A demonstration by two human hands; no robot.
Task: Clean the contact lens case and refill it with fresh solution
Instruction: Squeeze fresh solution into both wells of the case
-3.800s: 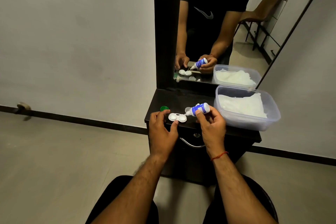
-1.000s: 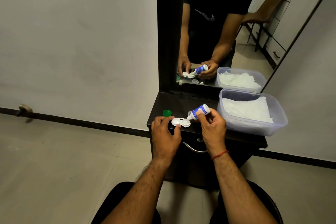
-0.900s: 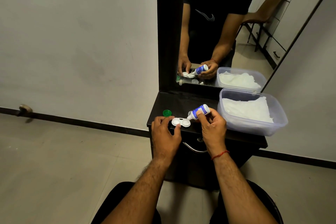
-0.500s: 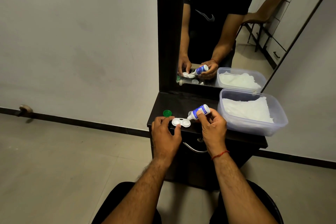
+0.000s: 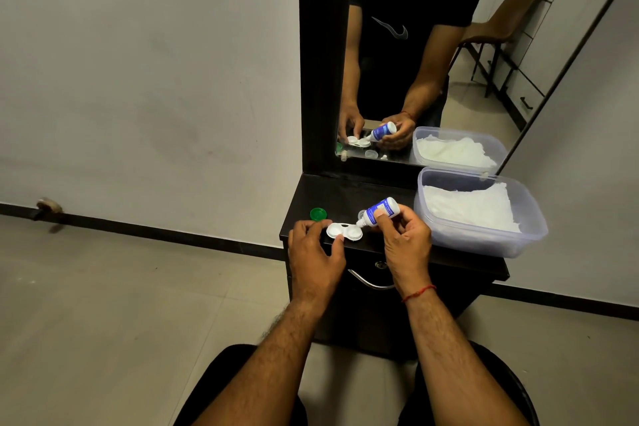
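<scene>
Pinching the lens case (image 5: 344, 231) at the cabinet's (image 5: 345, 192) front edge, left hand (image 5: 313, 254) steadies it; right hand (image 5: 406, 244) grips the tilted bottle (image 5: 380, 212): squeeze gently.

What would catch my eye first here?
At the dark dresser's front edge, the right hand grips a small blue-and-white solution bottle, nozzle tilted down at a white contact lens case that the left hand pinches. A green cap lies just behind-left; a clear plastic tub of white tissue stands right.

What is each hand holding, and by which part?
Right hand grips the small white-and-blue solution bottle round its body. Left hand pinches the white plastic twin-well lens case at its left well.
</scene>
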